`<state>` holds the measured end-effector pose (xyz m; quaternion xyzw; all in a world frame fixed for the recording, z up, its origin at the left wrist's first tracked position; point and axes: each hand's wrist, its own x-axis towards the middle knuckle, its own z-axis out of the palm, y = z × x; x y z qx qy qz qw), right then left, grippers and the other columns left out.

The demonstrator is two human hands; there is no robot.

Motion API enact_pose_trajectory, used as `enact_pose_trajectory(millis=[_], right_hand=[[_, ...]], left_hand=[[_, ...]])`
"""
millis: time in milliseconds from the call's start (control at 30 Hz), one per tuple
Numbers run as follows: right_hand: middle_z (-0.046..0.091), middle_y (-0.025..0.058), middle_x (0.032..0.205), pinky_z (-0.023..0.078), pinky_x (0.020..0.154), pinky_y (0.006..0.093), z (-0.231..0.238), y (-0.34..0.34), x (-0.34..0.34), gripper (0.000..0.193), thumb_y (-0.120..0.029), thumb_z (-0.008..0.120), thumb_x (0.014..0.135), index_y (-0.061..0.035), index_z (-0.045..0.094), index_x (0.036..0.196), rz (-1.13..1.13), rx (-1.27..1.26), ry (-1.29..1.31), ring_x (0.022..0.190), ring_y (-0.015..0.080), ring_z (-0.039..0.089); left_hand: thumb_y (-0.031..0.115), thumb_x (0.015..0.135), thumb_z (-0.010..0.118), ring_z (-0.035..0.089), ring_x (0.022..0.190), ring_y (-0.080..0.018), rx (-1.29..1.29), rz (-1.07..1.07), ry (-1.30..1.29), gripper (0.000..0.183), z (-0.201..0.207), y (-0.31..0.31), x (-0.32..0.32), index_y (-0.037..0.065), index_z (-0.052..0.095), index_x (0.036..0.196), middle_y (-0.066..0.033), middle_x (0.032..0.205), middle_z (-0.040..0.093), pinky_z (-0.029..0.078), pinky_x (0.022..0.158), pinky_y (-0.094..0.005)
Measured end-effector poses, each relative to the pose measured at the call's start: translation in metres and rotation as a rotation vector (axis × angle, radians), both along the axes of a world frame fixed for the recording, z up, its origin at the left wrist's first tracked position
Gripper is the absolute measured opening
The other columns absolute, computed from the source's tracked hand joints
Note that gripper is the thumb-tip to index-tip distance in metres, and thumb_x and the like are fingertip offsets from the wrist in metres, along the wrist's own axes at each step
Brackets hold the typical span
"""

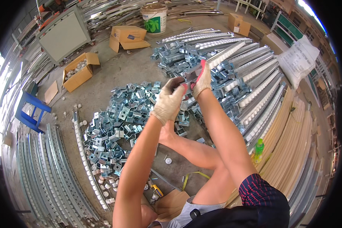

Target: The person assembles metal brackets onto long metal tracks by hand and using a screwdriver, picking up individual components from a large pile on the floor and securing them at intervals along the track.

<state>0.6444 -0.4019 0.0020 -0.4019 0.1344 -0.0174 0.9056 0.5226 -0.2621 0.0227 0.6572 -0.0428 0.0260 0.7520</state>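
I've got my left hand (170,99) curled by the bracket pile (127,110), can't tell its grip; right hand's (202,81) pinching a metal rail (193,72).

Head view, single, wide fisheye: taken from above the grey shorts (209,209), directed down and forward; the gloved left hand (168,100) and right hand (203,81) are framed near, the background cardboard boxes (127,37) farther off.

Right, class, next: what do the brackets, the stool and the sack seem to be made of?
Brackets: metal, probably zinc-plated steel; bright bluish-silver sheen and crisp bent edges.
Stool: likely plastic, though painted metal is possible; smooth, even blue.
Sack: probably woven plastic, white; it bulges and creases, but any weave is too small to confirm.
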Motion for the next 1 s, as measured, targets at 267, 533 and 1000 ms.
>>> enact_pose_trajectory(millis=[267, 533, 1000], right_hand=[[0.069, 0.0113, 0.099, 0.058, 0.072, 0.0416, 0.008, 0.005, -0.007, 0.058, -0.058, 0.063, 0.093, -0.0061, 0.06, 0.119, -0.028, 0.031, -0.026, 0.08, 0.0272, 0.072], [0.072, 0.0114, 0.099, 0.058, 0.072, 0.0407, 0.016, 0.008, -0.012, 0.059, -0.06, 0.06, 0.096, -0.005, 0.062, 0.118, -0.017, -0.033, -0.019, 0.082, 0.0263, 0.073], [0.072, 0.0087, 0.093, 0.055, 0.067, 0.0396, 0.012, 0.008, -0.016, 0.06, -0.065, 0.06, 0.095, -0.0081, 0.065, 0.112, 0.037, -0.061, 0.032, 0.076, 0.0243, 0.071]], left_hand=[[0.022, 0.104, 0.062, 0.063, 0.114, -0.0204, -0.24, 0.116, -0.018, 0.039, -0.014, -0.007, 0.008, 0.001, 0.059, 0.137, -0.0112, 0.125, 0.063, 0.061, 0.086, -0.0397], [0.022, 0.101, 0.067, 0.062, 0.109, -0.0182, -0.399, 0.115, -0.035, 0.042, -0.006, -0.013, 0.009, -0.004, 0.058, 0.133, -0.0126, 0.123, 0.064, 0.057, 0.085, -0.033], [0.036, 0.099, 0.068, 0.064, 0.104, -0.0223, 0.028, 0.292, -0.182, 0.053, -0.01, -0.023, 0.014, -0.004, 0.056, 0.131, -0.0169, 0.117, 0.066, 0.056, 0.087, -0.0373]])
